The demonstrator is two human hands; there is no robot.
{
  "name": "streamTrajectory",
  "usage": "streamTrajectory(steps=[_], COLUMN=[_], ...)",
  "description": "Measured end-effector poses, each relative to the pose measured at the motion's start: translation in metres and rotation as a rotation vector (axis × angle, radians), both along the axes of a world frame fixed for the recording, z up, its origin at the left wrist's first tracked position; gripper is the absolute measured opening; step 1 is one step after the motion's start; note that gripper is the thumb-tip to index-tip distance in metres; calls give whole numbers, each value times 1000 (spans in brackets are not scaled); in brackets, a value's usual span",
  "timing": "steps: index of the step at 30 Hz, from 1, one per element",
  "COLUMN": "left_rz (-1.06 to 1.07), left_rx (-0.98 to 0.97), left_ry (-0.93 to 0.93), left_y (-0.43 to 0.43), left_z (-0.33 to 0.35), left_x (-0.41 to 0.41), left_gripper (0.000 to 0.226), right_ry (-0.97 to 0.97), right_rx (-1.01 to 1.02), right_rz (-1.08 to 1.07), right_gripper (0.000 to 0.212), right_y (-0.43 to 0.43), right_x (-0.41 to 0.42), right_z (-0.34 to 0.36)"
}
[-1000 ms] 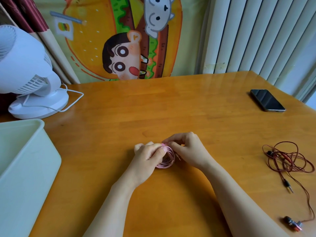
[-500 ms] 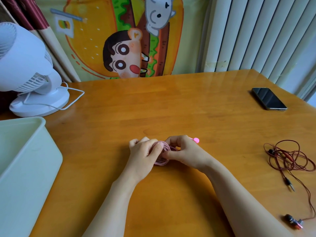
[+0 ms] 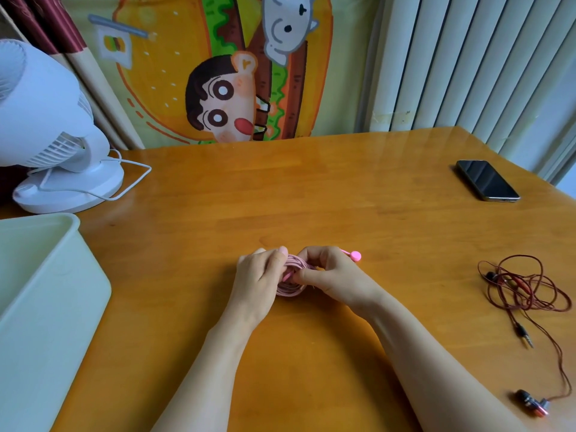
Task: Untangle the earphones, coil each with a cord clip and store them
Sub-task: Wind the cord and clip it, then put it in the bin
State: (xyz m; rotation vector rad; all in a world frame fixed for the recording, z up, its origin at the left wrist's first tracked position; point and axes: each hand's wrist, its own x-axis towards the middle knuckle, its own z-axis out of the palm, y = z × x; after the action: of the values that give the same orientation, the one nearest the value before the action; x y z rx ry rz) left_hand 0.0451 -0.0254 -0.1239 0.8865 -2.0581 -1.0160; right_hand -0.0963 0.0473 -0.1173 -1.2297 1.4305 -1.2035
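Pinching the pink earphone coil [image 3: 291, 289] across its loops with left hand [image 3: 258, 275] and right hand [image 3: 336, 279], I am judging it light, springy.

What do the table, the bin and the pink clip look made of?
The table looks like wood under glossy varnish: grain lines, glare. The bin is likely pale green plastic: smooth matte walls, rounded rim. The pink clip may be silicone or plastic; too small to tell.
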Motion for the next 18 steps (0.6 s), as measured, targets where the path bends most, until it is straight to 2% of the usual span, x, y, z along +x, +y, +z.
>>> streamTrajectory(steps=[2,4,6,10,18], left_rz=[8,10,-5,-51,-151], left_rx=[-43,-51,-22,84,246], left_ry=[-8,1,41,83,165], left_y=[1,1,2,7,7], left_z=[1,2,4,9,10], left_x=[0,-1,-1,-1,0], left_gripper=[39,41,44,43,34], right_ry=[-11,-63,-99,-244,-403], right_rx=[-47,-95,-123,-103,-17], right_rz=[-27,-25,-13,41,123], right_gripper=[17,15,19,40,37], right_y=[0,-1,-1,-1,-1], right_x=[2,2,2,1,2], right_z=[0,-1,-1,3,2])
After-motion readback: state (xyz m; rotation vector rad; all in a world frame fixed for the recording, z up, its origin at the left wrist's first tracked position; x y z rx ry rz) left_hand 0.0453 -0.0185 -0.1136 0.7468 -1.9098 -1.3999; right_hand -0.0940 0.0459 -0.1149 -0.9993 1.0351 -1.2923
